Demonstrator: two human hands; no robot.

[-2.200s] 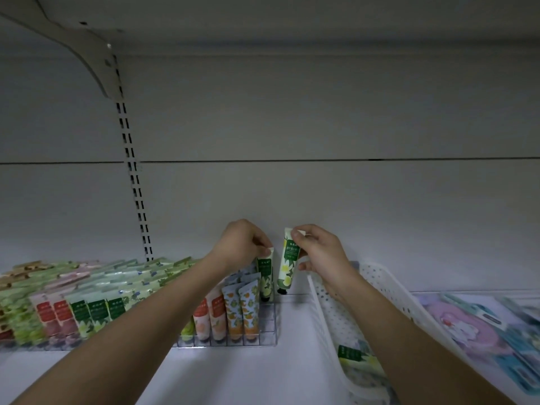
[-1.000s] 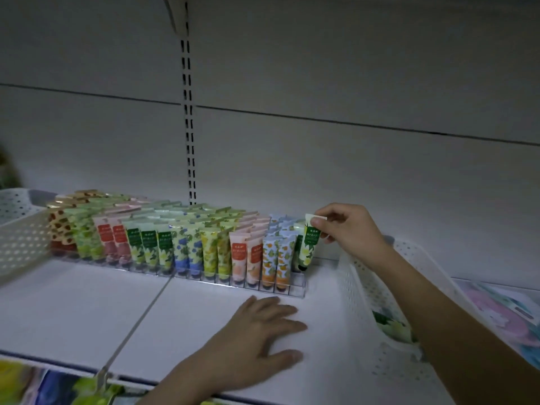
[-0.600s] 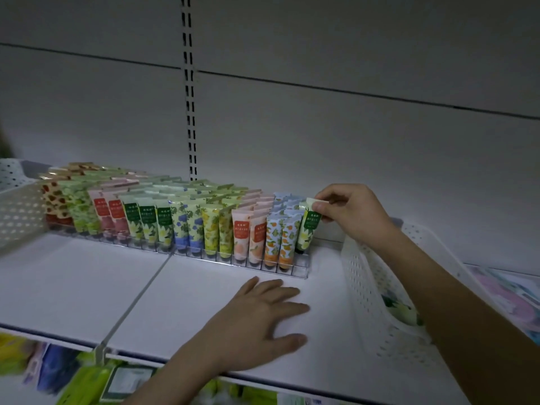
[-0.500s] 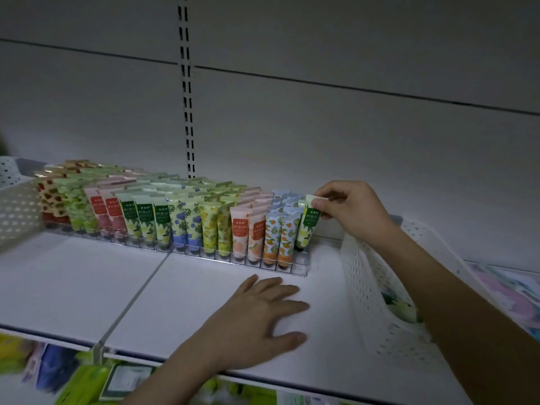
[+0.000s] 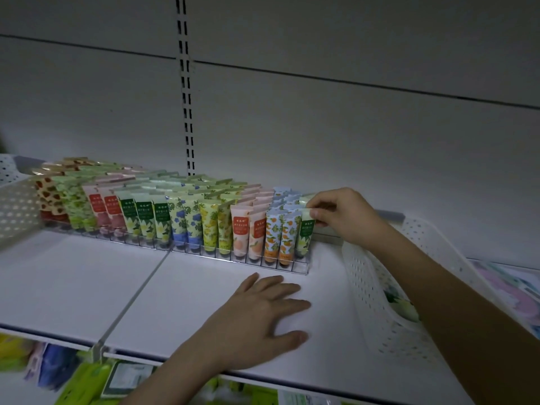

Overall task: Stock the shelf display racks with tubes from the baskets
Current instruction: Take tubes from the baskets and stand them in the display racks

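Observation:
A clear display rack (image 5: 302, 268) on the white shelf (image 5: 181, 299) holds several rows of patterned tubes standing upright. My right hand (image 5: 340, 214) pinches the crimped top of a green-labelled tube (image 5: 304, 233) that stands in the rack's rightmost slot, beside the orange-patterned tubes (image 5: 279, 235). My left hand (image 5: 263, 320) lies flat with spread fingers on the shelf in front of the rack. A white perforated basket (image 5: 377, 305) sits right of the rack, partly hidden by my right forearm, with a few green tubes (image 5: 404, 306) inside.
Another white perforated basket (image 5: 16, 206) stands at the left end of the rack. Pastel packages (image 5: 514, 290) lie on the shelf at the far right. Below the shelf edge, green and blue products (image 5: 79, 378) show. A slotted upright (image 5: 185, 89) runs up the back wall.
The green-labelled tube has gone from tilted beside the rack to standing in the rightmost slot, with my right hand lower on it. My left hand came down onto the shelf and stayed flat.

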